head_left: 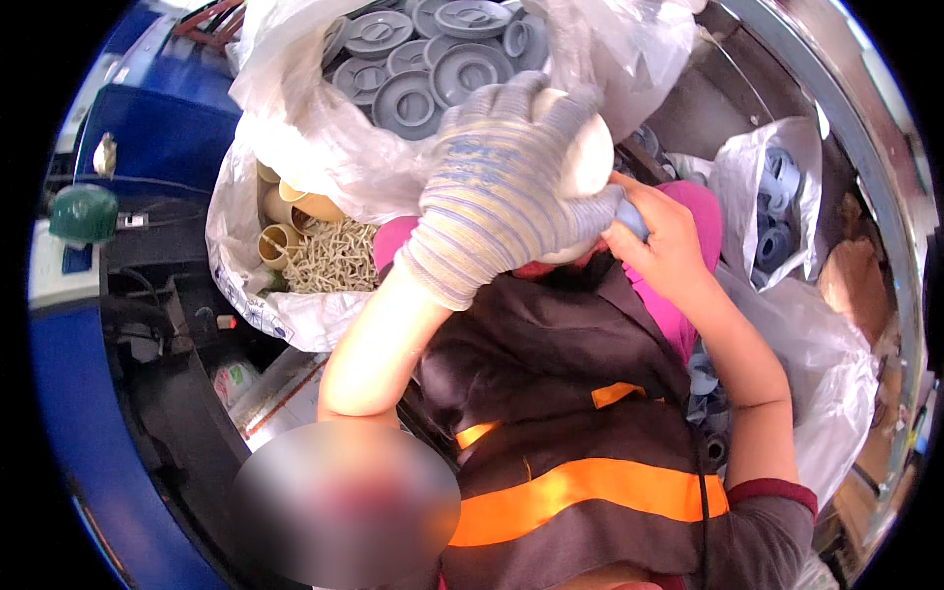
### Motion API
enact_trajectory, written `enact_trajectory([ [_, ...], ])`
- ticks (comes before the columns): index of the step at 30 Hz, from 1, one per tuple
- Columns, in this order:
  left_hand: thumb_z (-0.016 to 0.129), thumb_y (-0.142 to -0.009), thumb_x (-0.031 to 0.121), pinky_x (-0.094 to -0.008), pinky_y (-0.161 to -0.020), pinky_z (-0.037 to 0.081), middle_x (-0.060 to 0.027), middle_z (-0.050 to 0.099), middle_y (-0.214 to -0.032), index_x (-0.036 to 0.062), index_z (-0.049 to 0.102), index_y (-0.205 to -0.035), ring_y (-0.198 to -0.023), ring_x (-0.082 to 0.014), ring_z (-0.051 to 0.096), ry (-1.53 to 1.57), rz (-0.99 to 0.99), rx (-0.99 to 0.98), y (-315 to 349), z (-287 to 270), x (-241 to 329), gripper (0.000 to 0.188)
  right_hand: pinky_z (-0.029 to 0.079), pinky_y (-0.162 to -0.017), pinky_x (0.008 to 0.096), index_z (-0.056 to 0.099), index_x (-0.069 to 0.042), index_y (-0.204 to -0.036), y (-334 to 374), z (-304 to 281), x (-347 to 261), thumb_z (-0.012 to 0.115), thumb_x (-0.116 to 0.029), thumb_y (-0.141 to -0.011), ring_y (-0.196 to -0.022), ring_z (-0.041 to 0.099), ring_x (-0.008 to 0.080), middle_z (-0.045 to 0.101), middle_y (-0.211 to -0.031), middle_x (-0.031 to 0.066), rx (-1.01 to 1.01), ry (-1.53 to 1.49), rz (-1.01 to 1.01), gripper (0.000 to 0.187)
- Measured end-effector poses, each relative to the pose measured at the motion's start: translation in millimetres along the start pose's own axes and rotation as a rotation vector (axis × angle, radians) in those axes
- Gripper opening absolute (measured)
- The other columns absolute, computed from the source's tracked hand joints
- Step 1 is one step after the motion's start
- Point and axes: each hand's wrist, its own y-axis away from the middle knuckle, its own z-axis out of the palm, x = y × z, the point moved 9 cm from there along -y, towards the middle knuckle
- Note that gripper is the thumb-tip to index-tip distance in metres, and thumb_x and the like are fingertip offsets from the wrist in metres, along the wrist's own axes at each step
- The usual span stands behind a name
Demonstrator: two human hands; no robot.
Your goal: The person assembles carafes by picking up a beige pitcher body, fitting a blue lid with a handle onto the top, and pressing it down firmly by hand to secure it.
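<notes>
My left hand (501, 187), in a striped knit glove, is closed round a white rounded plastic part (592, 157) above my lap. Its palm and fingers cover most of the part, so the exact kind cannot be told. My bare right hand (664, 236) is closed beside it, pinching a small blue-grey piece (632, 218) against the part's right side. Whether this piece is a tool's handle or a plastic part is unclear. Just beyond the hands, grey round plastic lids (472, 74) fill a white plastic bag (285, 108).
A white sack (231, 265) at left holds tan cylinders (279, 244) and thin tan scraps (334, 258). Bags of blue-grey fittings (777, 187) stand at right. A blue machine (157, 138) with a green knob (83, 214) rises on the left.
</notes>
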Motion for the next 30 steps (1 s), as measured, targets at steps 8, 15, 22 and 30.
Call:
enact_trajectory([
  [8, 0.077, -0.064, 0.039, -0.0448, -0.094, 0.041, -0.0211, 0.053, -0.121, 0.0136, 0.055, -0.126, -0.111, -0.0384, 0.052, 0.022, 0.032, -0.058, -5.8, 0.7, 6.6, 0.07, 0.049, -0.06, 0.0446, 0.047, -0.004, -0.102, 18.5, -2.6, 7.2, 0.068, -0.026, -0.081, -0.068, 0.063, 0.0378, 0.062, -0.074, 0.0178, 0.009, 0.412, 0.015, 0.037],
  [15, 0.071, -0.078, 0.007, -0.0269, -0.078, 0.052, -0.0111, 0.062, -0.113, 0.0004, 0.051, -0.129, -0.091, -0.0195, 0.064, 0.252, 0.086, 0.175, -22.3, -94.5, 36.6, 0.055, 0.048, -0.056, 0.0467, 0.045, -0.006, -0.102, 22.2, -8.6, 9.3, 0.066, -0.02, -0.081, -0.066, 0.063, 0.0363, 0.062, -0.07, 0.0154, 0.041, 0.474, 0.01, 0.033],
  [22, 0.072, -0.067, 0.039, -0.0446, -0.083, 0.046, -0.0176, 0.055, -0.112, 0.0127, 0.052, -0.125, -0.098, -0.0376, 0.056, -0.104, 0.092, 0.028, 0.9, 9.9, 12.0, 0.067, 0.049, -0.056, 0.0463, 0.04, -0.005, -0.098, 19.3, 6.2, -4.7, 0.066, -0.017, -0.078, -0.069, 0.063, 0.0362, 0.062, -0.076, 0.0154, -0.063, 0.497, -0.027, 0.035],
  [30, 0.074, -0.074, 0.032, -0.0358, -0.088, 0.047, -0.017, 0.06, -0.112, 0.0052, 0.056, -0.122, -0.102, -0.0284, 0.059, 0.167, -0.002, 0.127, -5.5, 2.4, -23.1, 0.058, 0.049, -0.061, 0.0466, 0.041, -0.004, -0.104, 18.1, 1.5, 8.7, 0.064, -0.016, -0.079, -0.074, 0.063, 0.0376, 0.063, -0.081, 0.0176, -0.077, 0.458, 0.056, 0.035],
])
